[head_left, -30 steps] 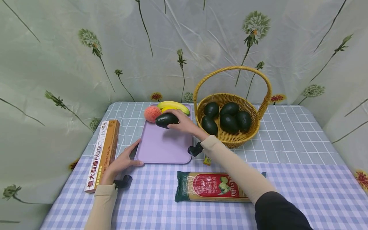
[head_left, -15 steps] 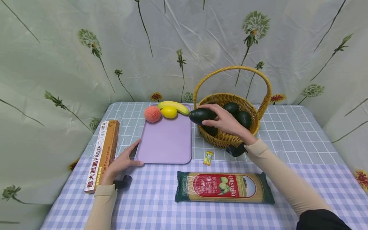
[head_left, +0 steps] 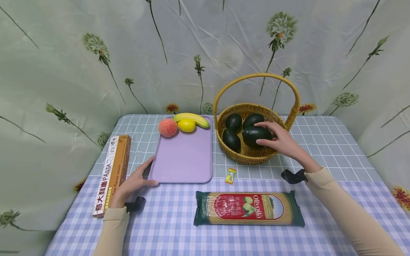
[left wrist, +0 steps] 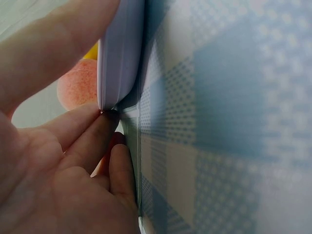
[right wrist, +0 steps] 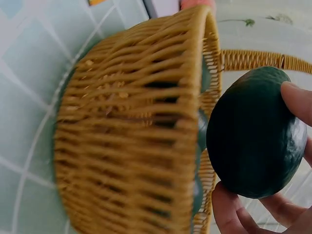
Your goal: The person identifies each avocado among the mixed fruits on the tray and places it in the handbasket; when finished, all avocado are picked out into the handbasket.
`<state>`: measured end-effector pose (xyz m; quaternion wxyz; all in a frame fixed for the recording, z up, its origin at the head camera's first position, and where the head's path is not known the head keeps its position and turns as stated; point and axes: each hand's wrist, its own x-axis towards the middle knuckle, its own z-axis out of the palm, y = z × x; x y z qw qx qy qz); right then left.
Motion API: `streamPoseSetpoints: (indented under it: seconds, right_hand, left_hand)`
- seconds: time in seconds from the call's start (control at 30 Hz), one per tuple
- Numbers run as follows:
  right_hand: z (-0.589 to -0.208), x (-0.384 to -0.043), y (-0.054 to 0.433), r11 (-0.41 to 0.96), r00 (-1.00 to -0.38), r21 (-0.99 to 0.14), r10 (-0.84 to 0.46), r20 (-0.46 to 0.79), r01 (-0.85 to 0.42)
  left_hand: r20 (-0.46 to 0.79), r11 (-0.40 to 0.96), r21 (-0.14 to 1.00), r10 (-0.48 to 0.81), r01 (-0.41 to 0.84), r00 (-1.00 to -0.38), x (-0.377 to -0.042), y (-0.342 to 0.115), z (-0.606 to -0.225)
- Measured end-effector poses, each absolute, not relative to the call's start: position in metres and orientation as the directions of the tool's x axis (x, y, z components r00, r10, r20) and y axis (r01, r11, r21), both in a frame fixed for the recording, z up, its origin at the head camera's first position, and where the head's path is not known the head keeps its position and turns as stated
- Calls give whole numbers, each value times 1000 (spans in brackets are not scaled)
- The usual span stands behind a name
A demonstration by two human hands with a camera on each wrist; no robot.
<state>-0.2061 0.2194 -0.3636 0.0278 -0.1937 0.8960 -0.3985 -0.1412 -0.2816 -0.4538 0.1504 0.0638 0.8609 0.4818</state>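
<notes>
A dark green avocado (head_left: 255, 136) is held between the thumb and fingers of my right hand (head_left: 278, 139), over the right part of the wicker basket (head_left: 246, 159). In the right wrist view this avocado (right wrist: 253, 134) is level with the top of the basket rim (right wrist: 195, 97). Several other avocados (head_left: 231, 140) lie inside the basket. My left hand (head_left: 135, 181) rests at the front left corner of the lilac tray (head_left: 180, 160). Its thumb and fingers are spread and fairly straight, with fingertips (left wrist: 95, 112) right at the tray edge in the left wrist view.
A peach (head_left: 168, 127), a lemon (head_left: 187, 125) and a banana (head_left: 192, 118) sit at the tray's back. A pasta box (head_left: 112, 174) lies left of my left hand. A yellow wrapped sweet (head_left: 230, 176) and a spaghetti packet (head_left: 249, 208) lie in front. The basket's tall handle (head_left: 256, 75) arches up.
My right hand has carried the avocado from above the tray rightward to over the basket. My left hand has stayed at the tray corner. The head view has shifted slightly.
</notes>
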Motion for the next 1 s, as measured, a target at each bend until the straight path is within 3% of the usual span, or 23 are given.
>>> streamPoseSetpoints:
  seconds: [0.2, 0.77, 1.0]
  right_hand:
    - [-371, -202, 226, 644, -937, -713, -347, 50, -277]
    - [-391, -203, 214, 709, -921, -629, -389, 26, -318]
    - [-388, -197, 219, 679, -916, -644, -393, 88, -353]
  left_hand:
    - [-180, 514, 858, 264, -19, -948, -141, -283, -456]
    - [-180, 529, 849, 271, -10, -946, -143, -282, -459]
    - [-179, 526, 851, 260, -17, -949, -144, -281, -458]
